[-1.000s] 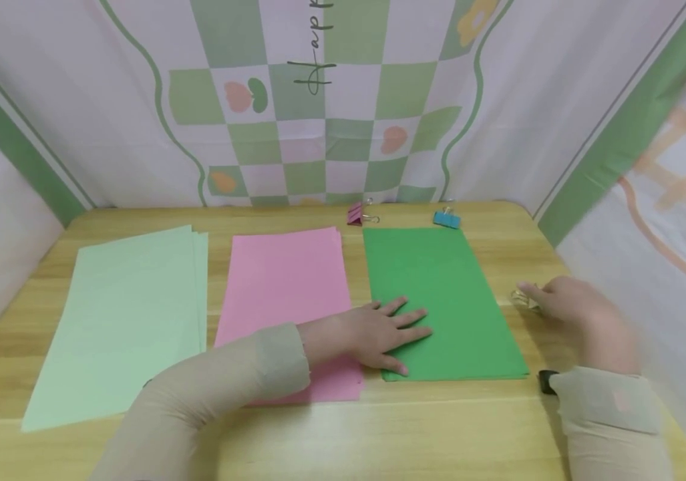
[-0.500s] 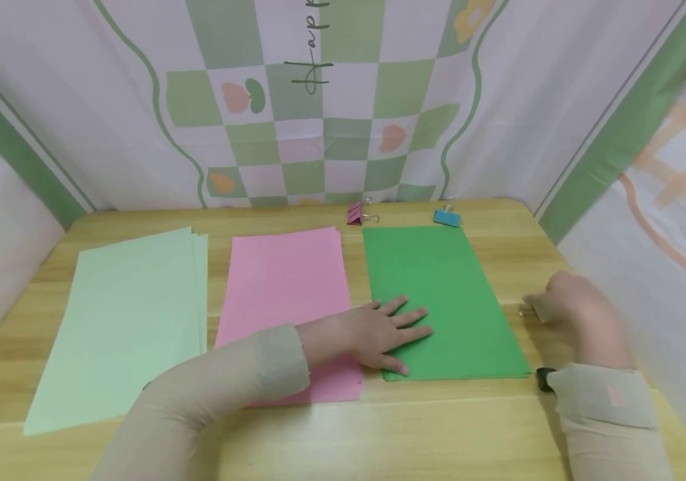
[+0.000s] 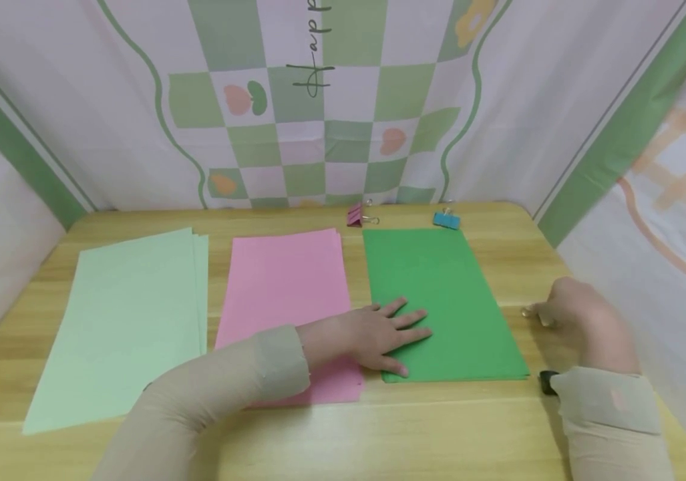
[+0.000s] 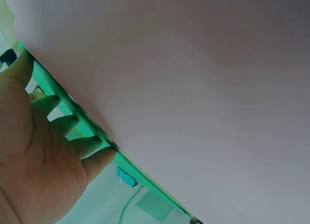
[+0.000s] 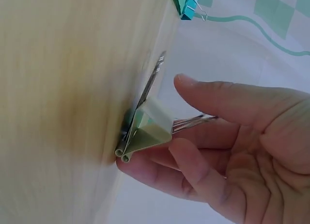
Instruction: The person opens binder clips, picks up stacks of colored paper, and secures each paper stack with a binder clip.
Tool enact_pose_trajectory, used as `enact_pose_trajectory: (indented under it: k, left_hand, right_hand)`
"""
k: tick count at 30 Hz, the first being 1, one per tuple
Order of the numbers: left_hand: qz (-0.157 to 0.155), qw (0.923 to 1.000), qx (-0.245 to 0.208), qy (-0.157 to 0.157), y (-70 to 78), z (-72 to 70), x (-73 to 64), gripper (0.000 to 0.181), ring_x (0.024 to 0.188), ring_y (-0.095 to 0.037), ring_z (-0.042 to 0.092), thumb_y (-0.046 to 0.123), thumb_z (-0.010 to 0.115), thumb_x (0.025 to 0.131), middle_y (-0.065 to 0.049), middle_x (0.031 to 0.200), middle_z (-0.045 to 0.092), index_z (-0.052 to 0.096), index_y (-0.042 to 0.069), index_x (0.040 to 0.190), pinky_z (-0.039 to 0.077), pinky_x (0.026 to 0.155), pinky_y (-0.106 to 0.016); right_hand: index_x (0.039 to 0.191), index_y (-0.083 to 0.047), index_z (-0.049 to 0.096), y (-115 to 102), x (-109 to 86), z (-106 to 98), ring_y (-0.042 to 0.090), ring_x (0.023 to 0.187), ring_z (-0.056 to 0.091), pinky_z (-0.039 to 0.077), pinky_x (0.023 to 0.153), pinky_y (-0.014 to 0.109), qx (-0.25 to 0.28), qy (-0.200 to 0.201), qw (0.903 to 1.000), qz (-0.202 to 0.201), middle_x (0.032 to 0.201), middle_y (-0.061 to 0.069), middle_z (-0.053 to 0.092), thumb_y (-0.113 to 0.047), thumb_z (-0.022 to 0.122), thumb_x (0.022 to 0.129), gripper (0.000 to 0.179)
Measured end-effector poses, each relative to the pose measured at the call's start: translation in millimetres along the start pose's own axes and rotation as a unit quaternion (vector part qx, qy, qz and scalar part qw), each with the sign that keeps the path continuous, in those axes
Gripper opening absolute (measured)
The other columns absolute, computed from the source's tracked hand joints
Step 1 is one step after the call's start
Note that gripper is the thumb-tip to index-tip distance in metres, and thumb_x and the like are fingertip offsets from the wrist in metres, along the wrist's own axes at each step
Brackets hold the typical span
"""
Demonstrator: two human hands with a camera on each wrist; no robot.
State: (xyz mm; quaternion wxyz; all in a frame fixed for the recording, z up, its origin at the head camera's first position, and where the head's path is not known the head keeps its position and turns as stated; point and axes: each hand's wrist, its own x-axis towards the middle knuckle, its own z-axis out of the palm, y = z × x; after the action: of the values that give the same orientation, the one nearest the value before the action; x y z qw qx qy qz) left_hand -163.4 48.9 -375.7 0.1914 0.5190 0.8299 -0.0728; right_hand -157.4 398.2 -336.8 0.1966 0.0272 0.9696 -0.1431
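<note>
My left hand lies flat with spread fingers on the lower left of a stack of green paper. In the left wrist view, its fingertips touch that green paper. To the right of the stack, my right hand holds a small pale-yellow binder clip low at the tabletop. Curled fingers lie around the clip in the right wrist view, and one wire handle reaches back between thumb and fingers. Its other handle lies along the table. From the head, the hand covers most of the clip.
A blue binder clip sits at the green stack's far edge, and a pink binder clip lies left of it. Pink paper lies mid-table, under the left forearm. Pale green paper is at the left. Patterned curtains border the wooden table.
My right hand has moved slightly nearer with the pale-yellow binder clip, which shows less from the head now. The left hand and the paper stacks stay where they were.
</note>
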Motion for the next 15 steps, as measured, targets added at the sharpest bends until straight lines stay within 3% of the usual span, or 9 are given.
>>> enact_pose_trajectory:
  k: [4, 9, 15]
  left_hand:
    - [0.001, 1.0000, 0.000, 0.000, -0.2, 0.3, 0.0, 0.077, 0.155, -0.032, -0.007, 0.064, 0.038, 0.099, 0.004, 0.169, -0.008, 0.003, 0.033, 0.160, 0.022, 0.123, -0.053]
    - [0.004, 1.0000, -0.001, 0.002, -0.3, 0.6, -0.6, 0.077, 0.155, -0.033, -0.007, 0.064, 0.038, 0.099, 0.003, 0.169, -0.007, 0.004, 0.032, 0.161, 0.022, 0.123, -0.053]
    - [0.006, 1.0000, -0.003, 0.002, 0.4, -0.8, -1.8, 0.078, 0.155, -0.034, -0.007, 0.063, 0.039, 0.099, 0.002, 0.169, -0.007, 0.004, 0.031, 0.161, 0.022, 0.123, -0.053]
  right_hand:
    - [0.052, -0.021, 0.036, 3.1, -1.0, -0.3, 0.008, 0.051, 0.023, 0.033, 0.049, 0.026, 0.007, -0.013, 0.9998, -0.012, 0.052, -0.009, 0.022, -0.027, 0.062, 0.093, 0.049]
    - [0.051, -0.021, 0.039, 9.9, -0.7, 1.1, 0.007, 0.050, 0.027, 0.033, 0.050, 0.026, -0.005, -0.011, 0.9991, -0.041, 0.050, -0.010, 0.027, -0.026, 0.068, 0.088, 0.047]
    - [0.053, -0.020, 0.034, 17.6, -2.5, -2.4, 0.008, 0.051, 0.028, 0.034, 0.051, 0.025, 0.001, -0.008, 0.9984, -0.057, 0.052, -0.009, 0.028, -0.011, 0.057, 0.092, 0.046]
